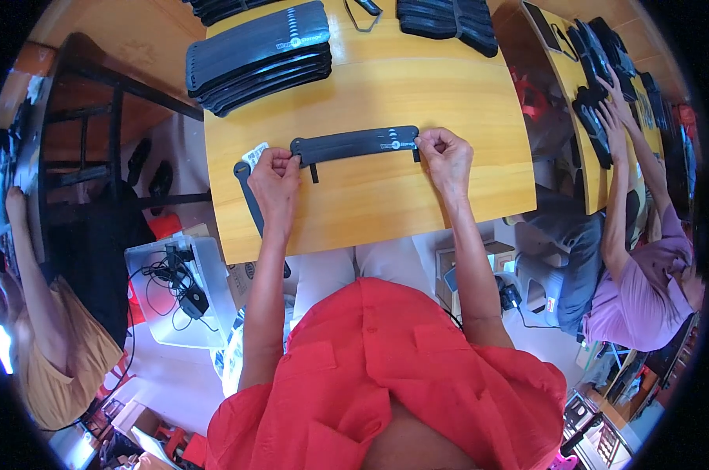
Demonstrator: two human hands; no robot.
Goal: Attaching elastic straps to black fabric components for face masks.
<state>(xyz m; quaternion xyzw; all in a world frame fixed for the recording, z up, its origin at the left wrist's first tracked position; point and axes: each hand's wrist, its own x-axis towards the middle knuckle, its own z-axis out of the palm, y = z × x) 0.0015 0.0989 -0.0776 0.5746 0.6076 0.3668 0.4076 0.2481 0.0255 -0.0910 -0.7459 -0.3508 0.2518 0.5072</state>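
**Both hands on a flat black strap at the near half of the tabletop**

While I watch from the head view, my left hand (274,174) pinches the left end of a long, flat black strap (354,144), and my right hand (445,155) pinches its right end, fingers curled closed on the piece. The strap lies stretched between them across the middle of the yellow wooden tabletop (386,94), nearer the near edge than the far one. It looks matte and slightly rubbery, with rounded ends, a row of small pale dots and a round pale mark toward its right end. A short narrow black tab (313,172) hangs off its underside just right of my left thumb.

Just left of my left hand, at the tabletop's left edge, a small white label (255,153) with dark print lies flat, its shape roughly rectangular. Below it another curved black strap (249,196) runs along that left edge toward the near corner and hangs over it.

At the far left corner sits a fanned stack of black straps (259,48) of the same kind, the top one showing a line of pale dots. A second dark stack (448,17) lies at the far right corner, and a thin wire loop (362,11) sits between the two at the far edge.

The wood surface is smooth, glossy, with fine straight grain.

On a neighbouring table to the right, another person's hands (613,110) rest on more black pieces (597,47).
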